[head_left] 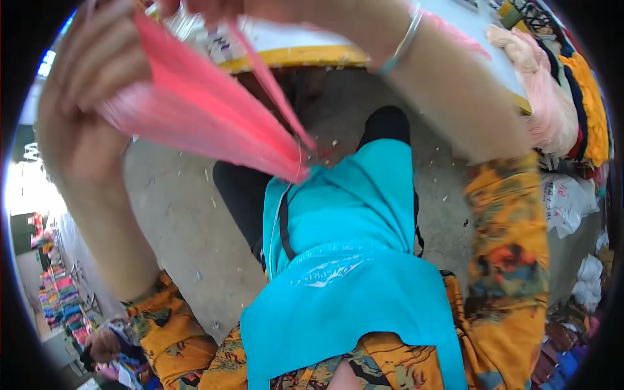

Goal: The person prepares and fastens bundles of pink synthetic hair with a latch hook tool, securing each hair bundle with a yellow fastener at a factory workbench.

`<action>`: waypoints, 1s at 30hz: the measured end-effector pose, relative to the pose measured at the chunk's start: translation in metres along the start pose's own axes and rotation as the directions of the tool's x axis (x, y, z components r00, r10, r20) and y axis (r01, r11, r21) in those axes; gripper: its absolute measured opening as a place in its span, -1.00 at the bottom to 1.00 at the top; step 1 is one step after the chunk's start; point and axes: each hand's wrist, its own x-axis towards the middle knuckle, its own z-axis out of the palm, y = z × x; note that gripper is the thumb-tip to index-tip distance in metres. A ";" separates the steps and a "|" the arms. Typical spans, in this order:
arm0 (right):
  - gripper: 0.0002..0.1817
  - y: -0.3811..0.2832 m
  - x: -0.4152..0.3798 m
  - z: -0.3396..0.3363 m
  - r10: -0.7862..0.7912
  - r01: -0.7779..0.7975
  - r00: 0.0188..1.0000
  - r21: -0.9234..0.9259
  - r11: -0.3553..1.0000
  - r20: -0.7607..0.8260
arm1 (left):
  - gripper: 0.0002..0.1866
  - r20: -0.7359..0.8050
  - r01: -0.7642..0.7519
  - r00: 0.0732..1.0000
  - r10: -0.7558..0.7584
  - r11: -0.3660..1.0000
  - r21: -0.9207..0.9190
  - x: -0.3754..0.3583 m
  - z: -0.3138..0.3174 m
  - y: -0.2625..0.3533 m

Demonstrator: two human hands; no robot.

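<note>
A skein of pink yarn (214, 107) hangs in a long loop in front of me, its lower end over the lap of the turquoise apron (351, 292). My left hand (97, 78), blurred at the upper left, has its fingers closed round the wide part of the skein. At the top edge my right hand (214, 8) is partly cut off; its fingers are bent, and a thin strand of the same yarn runs down from it. A bracelet (406, 39) circles my right wrist.
A white table (292, 36) with a yellow edge stands ahead. Pale pink yarn (549, 107) and orange yarn (588, 107) hang at its right end, above a white plastic bag (565, 205). Colourful piles (62, 286) lie far left. Small scraps dot the grey floor (175, 208).
</note>
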 end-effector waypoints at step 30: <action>-0.76 0.058 -0.208 -0.340 -0.400 -0.679 0.731 -0.530 -0.508 -0.553 | -0.70 -0.082 -0.137 0.990 0.111 0.883 -0.448 -0.059 -0.101 -0.164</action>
